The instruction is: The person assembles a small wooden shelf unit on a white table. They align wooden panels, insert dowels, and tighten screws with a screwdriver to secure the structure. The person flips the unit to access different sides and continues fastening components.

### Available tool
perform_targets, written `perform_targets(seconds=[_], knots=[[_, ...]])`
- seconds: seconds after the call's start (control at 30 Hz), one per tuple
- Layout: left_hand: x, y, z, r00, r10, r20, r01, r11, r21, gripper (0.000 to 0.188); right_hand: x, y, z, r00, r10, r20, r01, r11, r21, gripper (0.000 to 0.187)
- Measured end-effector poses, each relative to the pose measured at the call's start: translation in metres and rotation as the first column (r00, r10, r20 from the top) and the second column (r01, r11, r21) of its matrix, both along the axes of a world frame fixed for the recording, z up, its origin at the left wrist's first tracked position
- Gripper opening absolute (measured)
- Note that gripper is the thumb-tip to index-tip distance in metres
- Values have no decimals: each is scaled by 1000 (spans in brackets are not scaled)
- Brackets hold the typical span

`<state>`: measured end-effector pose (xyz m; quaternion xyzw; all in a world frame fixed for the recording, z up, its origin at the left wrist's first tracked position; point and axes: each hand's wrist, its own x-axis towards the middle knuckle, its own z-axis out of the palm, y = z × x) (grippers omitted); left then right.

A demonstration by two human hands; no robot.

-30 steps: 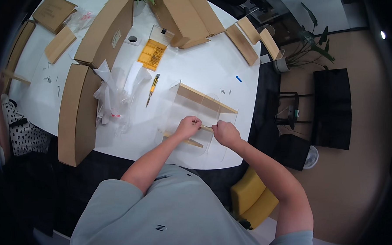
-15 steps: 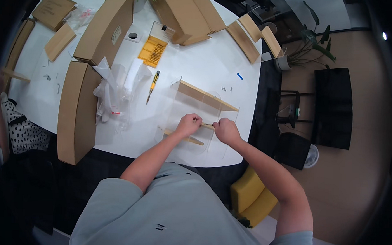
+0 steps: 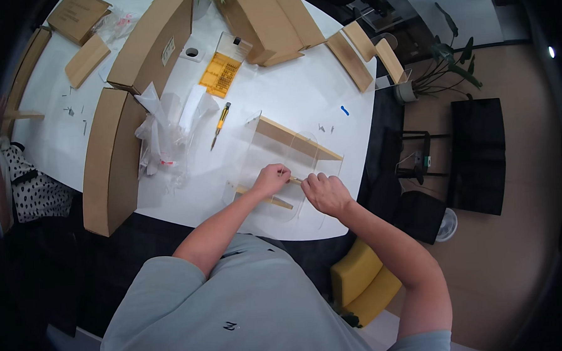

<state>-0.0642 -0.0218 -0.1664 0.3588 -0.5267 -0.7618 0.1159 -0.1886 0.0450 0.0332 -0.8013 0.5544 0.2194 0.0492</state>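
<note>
A partly built frame of clear plastic panels [image 3: 272,152] and pale wooden boards stands on the white table in front of me. Its longest board [image 3: 298,137] lies on the far side, and a shorter board [image 3: 278,202] is on the near side. My left hand [image 3: 272,181] is closed in a pinch at a small wooden piece [image 3: 295,181] between the two boards. Just right of it, my right hand [image 3: 327,194] is closed with knuckles up, fingertips at the same spot. What the fingers of either hand hold is hidden or too small to name.
A yellow-handled screwdriver [image 3: 220,126] and yellow packet [image 3: 220,74] lie beyond the frame. Crumpled plastic wrap [image 3: 160,143] and cardboard boxes [image 3: 111,161] stand left. Right are small screws [image 3: 321,127], a blue piece [image 3: 344,110] and wooden boards [image 3: 350,61]. Another person's patterned clothing [image 3: 40,195] shows far left.
My right hand has turned over at the wrist, its knuckles now facing up, and shifted slightly. A thin dark shaft seen between the hands before is now hidden. My left hand stays in place.
</note>
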Motion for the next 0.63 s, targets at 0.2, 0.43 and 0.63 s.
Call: perform_targets(seconds=[0.2, 0.43, 0.63], knots=[[-1, 0, -4, 1000, 1, 10, -1, 1000, -15, 21, 13, -20, -16, 460, -883, 92, 852, 469, 233, 29], [-2, -2, -3, 1000, -6, -1, 6, 1000, 17, 20, 17, -24, 4, 575, -813, -86, 807, 547, 224, 40], [0, -1, -6, 1000, -20, 1, 20, 999, 27, 20, 7, -7, 7, 951, -244, -188, 290, 916, 278, 45]])
